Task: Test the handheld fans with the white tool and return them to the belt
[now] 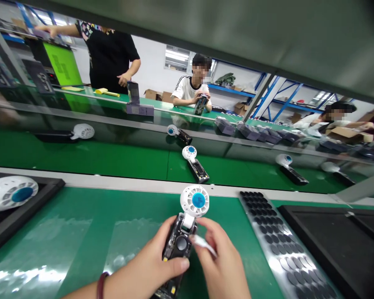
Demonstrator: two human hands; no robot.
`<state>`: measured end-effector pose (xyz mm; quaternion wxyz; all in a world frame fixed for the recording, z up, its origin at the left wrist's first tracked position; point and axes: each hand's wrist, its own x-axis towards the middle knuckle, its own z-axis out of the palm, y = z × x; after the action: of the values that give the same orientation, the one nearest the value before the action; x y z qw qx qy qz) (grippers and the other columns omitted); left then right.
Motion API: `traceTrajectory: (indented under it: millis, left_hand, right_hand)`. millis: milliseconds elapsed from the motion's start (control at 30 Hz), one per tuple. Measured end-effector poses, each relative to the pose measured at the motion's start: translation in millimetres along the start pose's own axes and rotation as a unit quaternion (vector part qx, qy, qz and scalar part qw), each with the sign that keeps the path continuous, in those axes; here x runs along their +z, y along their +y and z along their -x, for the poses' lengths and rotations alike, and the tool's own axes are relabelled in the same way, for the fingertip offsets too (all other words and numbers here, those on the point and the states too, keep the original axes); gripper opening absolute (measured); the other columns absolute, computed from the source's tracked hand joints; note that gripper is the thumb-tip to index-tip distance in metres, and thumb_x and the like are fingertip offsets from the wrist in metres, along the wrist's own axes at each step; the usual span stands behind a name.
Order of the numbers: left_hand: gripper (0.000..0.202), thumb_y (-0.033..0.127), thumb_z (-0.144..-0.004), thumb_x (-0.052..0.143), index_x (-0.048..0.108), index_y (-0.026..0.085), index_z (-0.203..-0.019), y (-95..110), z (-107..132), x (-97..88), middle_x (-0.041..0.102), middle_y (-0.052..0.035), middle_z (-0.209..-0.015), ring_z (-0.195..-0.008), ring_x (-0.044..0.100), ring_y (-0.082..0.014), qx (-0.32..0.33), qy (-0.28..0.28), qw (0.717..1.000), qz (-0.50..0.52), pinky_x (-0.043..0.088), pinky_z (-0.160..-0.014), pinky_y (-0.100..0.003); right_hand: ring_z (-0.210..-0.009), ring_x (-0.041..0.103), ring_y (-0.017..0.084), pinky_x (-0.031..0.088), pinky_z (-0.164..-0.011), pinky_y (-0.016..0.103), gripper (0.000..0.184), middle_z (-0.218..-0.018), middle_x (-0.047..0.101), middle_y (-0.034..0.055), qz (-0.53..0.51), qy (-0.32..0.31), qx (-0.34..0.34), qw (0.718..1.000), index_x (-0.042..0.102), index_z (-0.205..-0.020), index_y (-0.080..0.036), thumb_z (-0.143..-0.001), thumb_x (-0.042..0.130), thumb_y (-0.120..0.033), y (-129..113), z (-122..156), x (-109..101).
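Observation:
My left hand (pixel 149 268) grips the dark open body of a small handheld fan (pixel 187 224), whose white round head with a blue centre points away from me. My right hand (pixel 220 261) pinches a small white strip (pixel 202 243) against the fan body just below the head. Both hands hover over the green work mat near the front edge.
A sheet of several round black pads (pixel 277 236) lies right of my hands, next to a black tray (pixel 339 241). Another black tray with a fan (pixel 11 193) sits at left. More fans (pixel 195 162) ride the green conveyor. Other people work across the line.

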<state>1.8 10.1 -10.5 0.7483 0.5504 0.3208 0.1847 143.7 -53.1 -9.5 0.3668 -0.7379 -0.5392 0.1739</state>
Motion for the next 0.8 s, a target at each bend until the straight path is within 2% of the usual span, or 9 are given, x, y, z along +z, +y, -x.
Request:
traceTrajectory:
  millis: [100,200,300,467,567,700,800]
  left_hand:
    - [0.05,0.031,-0.075,0.047,0.024,0.025,-0.12,4,2,0.4,0.055,-0.0033,-0.09,-0.071,0.055,-0.0158,-0.055,0.006,0.993,0.108,0.04,-0.063,-0.027]
    - [0.043,0.033,-0.078,0.043,0.027,0.023,-0.117,9,3,2.4,0.055,-0.0039,-0.084,-0.064,0.056,-0.0141,-0.063,0.014,0.985,0.159,0.037,-0.055,-0.024]
    - [0.039,0.034,-0.078,0.044,0.031,0.022,-0.113,10,4,3.3,0.055,-0.0039,-0.082,-0.058,0.055,-0.0124,-0.044,0.007,0.984,0.174,0.034,-0.05,-0.021]
    - [0.031,0.035,-0.076,0.046,0.037,0.02,-0.102,10,7,3.8,0.055,-0.001,-0.068,-0.057,0.052,-0.0114,-0.035,0.032,0.98,0.194,0.032,-0.047,-0.018]
    - [0.035,0.038,-0.076,0.046,0.037,0.018,-0.103,11,7,3.7,0.054,-0.0005,-0.059,-0.054,0.05,-0.0113,-0.043,0.037,0.977,0.203,0.031,-0.047,-0.018]
    - [0.046,0.039,-0.077,0.047,0.03,0.018,-0.115,11,6,0.0,0.056,-0.001,-0.063,-0.056,0.051,-0.0118,-0.042,0.0,0.98,0.193,0.031,-0.048,-0.019]
    - [0.05,0.04,-0.08,0.045,0.023,0.021,-0.122,11,7,-5.3,0.056,-0.0001,-0.07,-0.064,0.052,-0.0122,-0.02,-0.015,0.986,0.163,0.037,-0.056,-0.021]
  right_hand:
    - [-0.05,0.047,0.013,0.037,-0.044,0.019,0.026,-0.062,0.048,-0.0019,-0.116,-0.025,0.067,0.991,0.047,-0.092,-0.022,-0.078,0.041,-0.043,5,-3,-13]
    - [-0.055,0.045,0.013,0.035,-0.049,0.019,0.033,-0.062,0.045,-0.0016,-0.156,-0.057,0.012,0.986,0.05,-0.079,-0.021,-0.084,0.029,-0.046,3,-3,-17]
    - [-0.057,0.043,0.011,0.032,-0.051,0.019,0.031,-0.061,0.043,-0.0024,-0.156,-0.081,-0.031,0.984,0.045,-0.064,-0.019,-0.085,0.03,-0.038,0,-1,-13]
    - [-0.052,0.039,0.009,0.028,-0.049,0.019,0.026,-0.058,0.038,-0.0041,-0.124,-0.103,-0.072,0.984,0.042,-0.061,-0.019,-0.083,0.034,-0.031,-2,1,-6]
    - [-0.052,0.039,0.009,0.028,-0.049,0.019,0.026,-0.058,0.039,-0.0037,-0.116,-0.112,-0.092,0.983,0.04,-0.06,-0.019,-0.082,0.034,-0.03,0,0,-5]
    - [-0.053,0.041,0.009,0.029,-0.049,0.018,0.027,-0.058,0.04,-0.0032,-0.105,-0.111,-0.092,0.984,0.039,-0.06,-0.019,-0.084,0.034,-0.031,0,2,-4]
    - [-0.053,0.042,0.009,0.03,-0.051,0.019,0.027,-0.058,0.043,-0.0031,-0.088,-0.093,-0.08,0.989,0.042,-0.062,-0.019,-0.085,0.034,-0.031,0,5,-1]
